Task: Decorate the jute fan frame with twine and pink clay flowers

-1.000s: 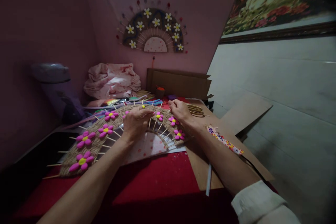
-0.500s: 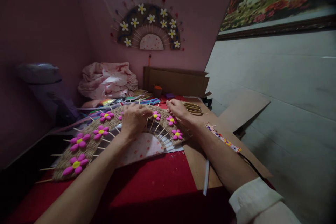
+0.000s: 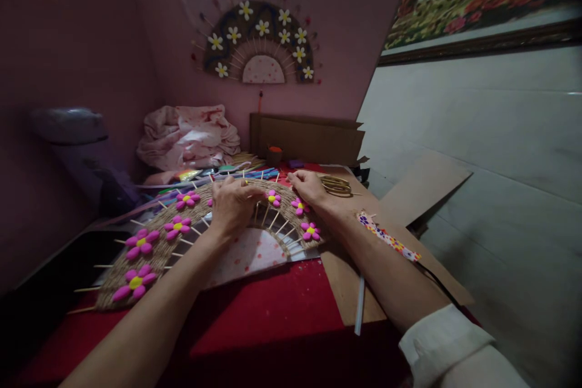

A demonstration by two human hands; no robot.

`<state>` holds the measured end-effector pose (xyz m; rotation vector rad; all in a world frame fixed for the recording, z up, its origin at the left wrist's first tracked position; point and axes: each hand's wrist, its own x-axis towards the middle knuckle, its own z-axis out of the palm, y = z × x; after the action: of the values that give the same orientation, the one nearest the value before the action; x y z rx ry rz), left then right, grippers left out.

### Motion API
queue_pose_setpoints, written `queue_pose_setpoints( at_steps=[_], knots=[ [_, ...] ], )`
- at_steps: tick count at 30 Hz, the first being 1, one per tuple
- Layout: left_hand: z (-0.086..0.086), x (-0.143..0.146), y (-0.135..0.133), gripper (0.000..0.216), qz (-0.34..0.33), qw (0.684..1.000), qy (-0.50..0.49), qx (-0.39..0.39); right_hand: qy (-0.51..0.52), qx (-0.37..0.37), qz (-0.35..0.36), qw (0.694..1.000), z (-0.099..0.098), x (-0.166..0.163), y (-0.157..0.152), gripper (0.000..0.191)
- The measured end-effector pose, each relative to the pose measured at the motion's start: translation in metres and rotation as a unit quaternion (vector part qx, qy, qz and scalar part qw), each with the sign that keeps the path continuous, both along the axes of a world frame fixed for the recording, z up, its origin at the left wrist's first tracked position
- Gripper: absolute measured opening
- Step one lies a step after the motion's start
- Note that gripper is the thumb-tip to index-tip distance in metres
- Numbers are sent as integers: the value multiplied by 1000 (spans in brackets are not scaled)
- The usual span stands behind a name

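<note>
A half-round woven fan [image 3: 159, 251] of jute cord and wooden sticks lies on the red tabletop [image 3: 273, 309], dotted with pink flowers [image 3: 140, 241] with yellow centres. My left hand [image 3: 233, 206] rests on the top of the arc, fingers curled and pressed on the weave near a small yellow bead. My right hand [image 3: 309, 187] is at the arc's right end, fingers pinched at the outer edge beside a pink flower; what they pinch is too small to make out. A speckled pink half-disc [image 3: 254, 251] forms the fan's centre.
A finished dark fan with white flowers [image 3: 259, 42] hangs on the pink board behind. Crumpled pink cloth [image 3: 188, 136], cardboard sheets [image 3: 313, 139], coloured sticks and a gold coil [image 3: 336, 185] crowd the back. A patterned strip [image 3: 388, 239] and white stick [image 3: 360, 303] lie on brown board at right.
Both hands stay on the fan's arc with only slight finger shifts. The view has drifted a little; the fan itself has not moved.
</note>
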<state>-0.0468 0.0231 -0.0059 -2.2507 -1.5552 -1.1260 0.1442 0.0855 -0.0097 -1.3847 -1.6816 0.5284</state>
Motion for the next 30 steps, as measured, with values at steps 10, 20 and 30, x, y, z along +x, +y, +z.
queue_pose_setpoints(
  at_steps=[10, 20, 30],
  knots=[
    [-1, 0, 2, 11, 13, 1000, 6, -3, 2, 27, 3, 1000, -4, 0, 1, 29],
    [-1, 2, -1, 18, 29, 998, 50, -15, 7, 37, -1, 999, -1, -2, -4, 26],
    [-2, 0, -10, 26, 50, 994, 87, 48, -3, 40, -14, 999, -2, -2, -3, 24]
  ],
)
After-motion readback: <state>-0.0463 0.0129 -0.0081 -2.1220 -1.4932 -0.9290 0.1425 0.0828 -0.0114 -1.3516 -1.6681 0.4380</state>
